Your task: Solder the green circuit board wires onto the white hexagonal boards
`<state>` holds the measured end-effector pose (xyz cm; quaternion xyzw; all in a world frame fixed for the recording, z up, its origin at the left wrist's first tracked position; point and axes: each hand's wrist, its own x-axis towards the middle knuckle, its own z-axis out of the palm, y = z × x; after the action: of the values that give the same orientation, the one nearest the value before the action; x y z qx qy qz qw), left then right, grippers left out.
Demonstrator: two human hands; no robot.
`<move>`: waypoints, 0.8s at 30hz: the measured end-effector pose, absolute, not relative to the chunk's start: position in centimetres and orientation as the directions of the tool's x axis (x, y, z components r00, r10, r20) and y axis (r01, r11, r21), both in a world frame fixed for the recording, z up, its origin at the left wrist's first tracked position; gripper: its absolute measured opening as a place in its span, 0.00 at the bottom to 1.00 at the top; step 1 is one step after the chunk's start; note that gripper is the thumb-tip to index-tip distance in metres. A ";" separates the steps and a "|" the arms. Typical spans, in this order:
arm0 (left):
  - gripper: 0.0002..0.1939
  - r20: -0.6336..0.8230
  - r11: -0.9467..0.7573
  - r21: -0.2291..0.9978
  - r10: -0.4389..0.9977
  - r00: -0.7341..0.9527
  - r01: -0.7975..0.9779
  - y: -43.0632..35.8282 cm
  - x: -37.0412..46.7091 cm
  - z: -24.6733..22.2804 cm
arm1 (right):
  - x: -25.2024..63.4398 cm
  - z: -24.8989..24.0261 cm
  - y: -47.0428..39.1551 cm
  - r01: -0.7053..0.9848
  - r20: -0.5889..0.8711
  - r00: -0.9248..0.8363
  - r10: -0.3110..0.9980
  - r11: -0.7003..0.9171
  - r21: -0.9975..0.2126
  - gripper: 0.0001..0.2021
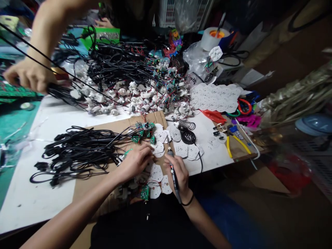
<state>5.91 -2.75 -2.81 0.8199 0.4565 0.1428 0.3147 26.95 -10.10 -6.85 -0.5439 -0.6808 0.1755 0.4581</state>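
My right hand (pixel 178 169) is closed around a soldering iron (pixel 175 181), held like a pen with its tip pointing away from me over the white round boards. My left hand (pixel 137 159) has its fingers pressed together beside those white boards (pixel 157 149); whatever they pinch is hidden. Just beyond it sit small green circuit boards (pixel 141 133) with red wires, joined to a bundle of black cables (pixel 83 152). Closer to my body, more white boards (pixel 155 173) and another green circuit board (pixel 144 192) lie at the cardboard's (pixel 109 121) edge.
Another person's hand (pixel 32 74) grips black cables at the upper left. Across the back spreads a heap of white plastic parts (pixel 140 97) and cables (pixel 121 65). To the right lie a solder stand coil (pixel 188 124), white board sheets (pixel 215 97) and yellow-handled pliers (pixel 229 147).
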 end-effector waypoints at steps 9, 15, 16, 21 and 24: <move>0.07 -0.048 -0.391 0.634 0.841 0.539 0.667 -2.5 6.3 -3.1 | 26.1 -7.1 -9.2 0.652 0.395 -0.065 0.917 0.338 -0.679 0.17; 0.09 -0.078 -0.303 0.660 0.882 0.465 0.687 -3.1 5.8 -3.0 | 25.9 -7.9 -9.0 0.693 0.410 -0.064 0.910 0.336 -0.637 0.18; 0.09 -0.092 -0.286 0.676 0.881 0.464 0.679 -3.3 5.7 -3.0 | 25.8 -7.9 -8.9 0.695 0.417 -0.070 0.906 0.344 -0.631 0.18; 0.09 -0.085 -0.275 0.746 0.864 0.496 0.607 -3.3 6.0 -2.9 | 25.5 -7.4 -7.9 0.672 0.463 -0.090 0.882 0.397 -0.626 0.18; 0.11 -0.039 -0.228 0.733 0.927 0.374 0.641 -2.8 5.9 -3.0 | 25.8 -6.7 -8.0 0.656 0.511 -0.057 0.858 0.418 -0.629 0.17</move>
<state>5.92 -2.84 -3.03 0.7552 0.5189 0.2089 0.3418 25.84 -8.03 -6.69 -0.5271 -0.7177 0.1145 0.4403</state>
